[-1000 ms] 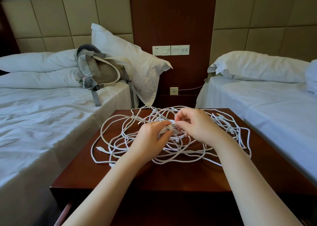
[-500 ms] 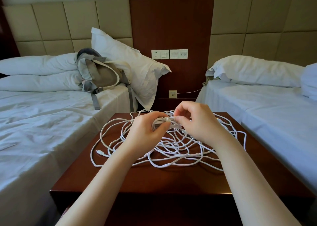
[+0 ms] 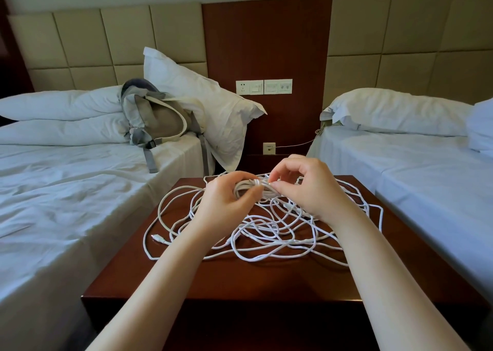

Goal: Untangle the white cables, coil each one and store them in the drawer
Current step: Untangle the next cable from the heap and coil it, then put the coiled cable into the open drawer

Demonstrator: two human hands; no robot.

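- Twin beds flanked a dark wooden counter [image 3: 266, 278]; on the left bed [image 3: 66, 204], a grey backpack [image 3: 157, 118] leaned against pillows in the upper left of the frame.
- Tangled white cables [image 3: 266, 233] sprawled across the counter, mid-frame.
- Over the tangle, the left hand [image 3: 226, 198] had its grip curled round a small bundle [image 3: 249, 186] of cable.
- Just right of it, the right hand [image 3: 304, 188] pinched a strand at the bundle's right end.

The left hand [image 3: 225, 204] and right hand [image 3: 309, 190] cover the middle of the white cables [image 3: 266, 234] near the far edge of the worktop [image 3: 266, 284]. Their curled fingers [image 3: 240, 176] hide most of the small bundle [image 3: 246, 185] they hold. Both arms run off the bottom edge. I cannot tell how many cables there are.
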